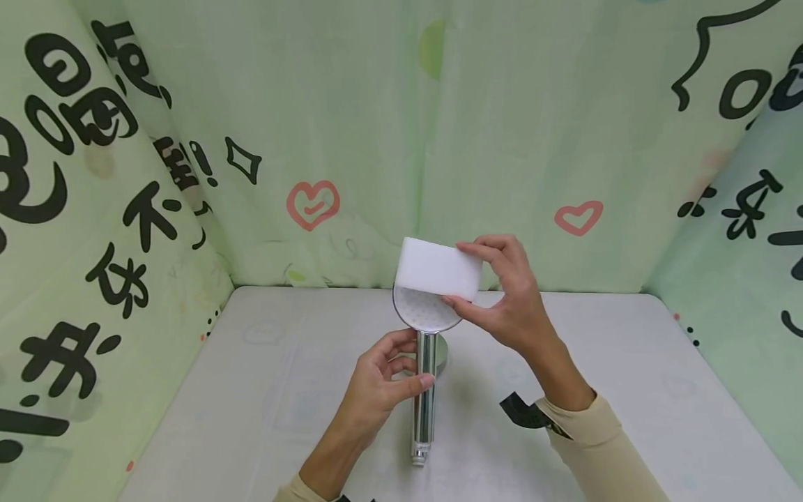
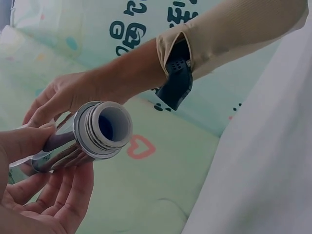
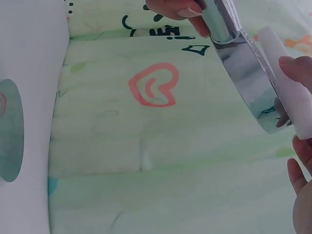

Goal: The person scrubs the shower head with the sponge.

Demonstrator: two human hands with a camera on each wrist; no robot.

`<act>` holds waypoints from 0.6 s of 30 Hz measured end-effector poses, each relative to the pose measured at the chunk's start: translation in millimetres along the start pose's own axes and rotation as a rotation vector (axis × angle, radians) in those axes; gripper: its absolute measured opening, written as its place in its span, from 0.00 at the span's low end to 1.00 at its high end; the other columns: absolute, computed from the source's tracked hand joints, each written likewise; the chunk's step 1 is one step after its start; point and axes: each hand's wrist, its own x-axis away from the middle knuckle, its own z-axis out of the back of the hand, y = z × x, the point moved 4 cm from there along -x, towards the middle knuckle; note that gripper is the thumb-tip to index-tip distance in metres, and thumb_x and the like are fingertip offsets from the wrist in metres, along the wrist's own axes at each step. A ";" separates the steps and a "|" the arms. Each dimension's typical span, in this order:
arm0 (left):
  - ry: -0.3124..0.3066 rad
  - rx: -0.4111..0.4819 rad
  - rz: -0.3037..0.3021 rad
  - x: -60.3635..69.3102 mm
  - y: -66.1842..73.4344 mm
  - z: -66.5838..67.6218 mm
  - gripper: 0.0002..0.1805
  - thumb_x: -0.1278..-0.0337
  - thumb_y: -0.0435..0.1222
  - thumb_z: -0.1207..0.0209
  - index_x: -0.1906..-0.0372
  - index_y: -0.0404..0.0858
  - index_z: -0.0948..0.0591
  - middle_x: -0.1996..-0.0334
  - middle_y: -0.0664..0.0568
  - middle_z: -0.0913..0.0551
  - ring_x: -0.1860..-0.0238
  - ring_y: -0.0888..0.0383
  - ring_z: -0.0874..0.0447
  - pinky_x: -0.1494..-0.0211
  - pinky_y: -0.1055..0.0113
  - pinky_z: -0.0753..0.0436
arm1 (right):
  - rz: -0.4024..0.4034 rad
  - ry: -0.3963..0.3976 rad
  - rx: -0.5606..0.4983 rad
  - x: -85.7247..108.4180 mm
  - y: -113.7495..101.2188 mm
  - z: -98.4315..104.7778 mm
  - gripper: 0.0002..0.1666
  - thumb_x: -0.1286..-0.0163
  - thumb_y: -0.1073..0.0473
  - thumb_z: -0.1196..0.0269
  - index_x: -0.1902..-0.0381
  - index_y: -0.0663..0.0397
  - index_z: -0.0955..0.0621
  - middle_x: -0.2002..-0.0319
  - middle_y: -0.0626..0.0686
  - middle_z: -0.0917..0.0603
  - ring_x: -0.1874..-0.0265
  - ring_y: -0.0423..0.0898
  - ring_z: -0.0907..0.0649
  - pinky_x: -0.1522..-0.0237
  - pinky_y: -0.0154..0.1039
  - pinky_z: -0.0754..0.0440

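My left hand (image 1: 385, 373) grips the chrome handle of a shower head (image 1: 425, 390), thumb in front and fingers behind. The shower head is upright, its round pale nozzle face toward me. In the left wrist view the handle's open threaded end (image 2: 109, 127) faces the camera. My right hand (image 1: 511, 296) pinches a white block, like a sponge (image 1: 436, 268), between thumb and fingers. The block lies across the upper nozzle face and hides that part. In the right wrist view the sponge (image 3: 287, 83) is against the face side, beside the mirror-like chrome back (image 3: 253, 83).
A round, shiny greenish disc (image 1: 442, 354) is on the white table (image 1: 301, 390), partly behind the handle; the right wrist view shows this disc (image 3: 9, 131) at its left edge. Green printed curtains (image 1: 364, 139) enclose the table's back and sides. A black strap (image 1: 523, 411) hangs from the right sleeve.
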 end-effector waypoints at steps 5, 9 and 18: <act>0.015 -0.011 0.013 0.3 1.4 -0.4 0.34 0.47 0.28 0.28 0.34 0.38 0.26 0.45 0.45 0.22 0.52 0.53 0.20 0.55 0.68 0.16 | 0.048 -0.030 0.042 4.2 -1.7 -6.6 0.38 0.47 0.52 0.23 0.40 0.59 0.20 0.47 0.61 0.25 0.43 0.57 0.28 0.46 0.35 0.27; 0.035 -0.007 0.036 0.6 0.7 0.5 0.34 0.47 0.27 0.28 0.34 0.38 0.26 0.46 0.45 0.22 0.53 0.53 0.20 0.56 0.68 0.16 | 0.070 -0.048 0.074 7.0 -3.1 -9.8 0.36 0.43 0.47 0.25 0.41 0.58 0.19 0.47 0.61 0.24 0.44 0.58 0.28 0.47 0.35 0.27; 0.061 0.022 0.052 -0.3 1.9 2.4 0.33 0.46 0.27 0.29 0.34 0.38 0.26 0.45 0.44 0.22 0.53 0.52 0.19 0.58 0.68 0.17 | 0.108 -0.064 0.099 12.6 -6.0 -12.3 0.33 0.41 0.42 0.28 0.43 0.56 0.18 0.49 0.60 0.22 0.47 0.58 0.27 0.50 0.37 0.28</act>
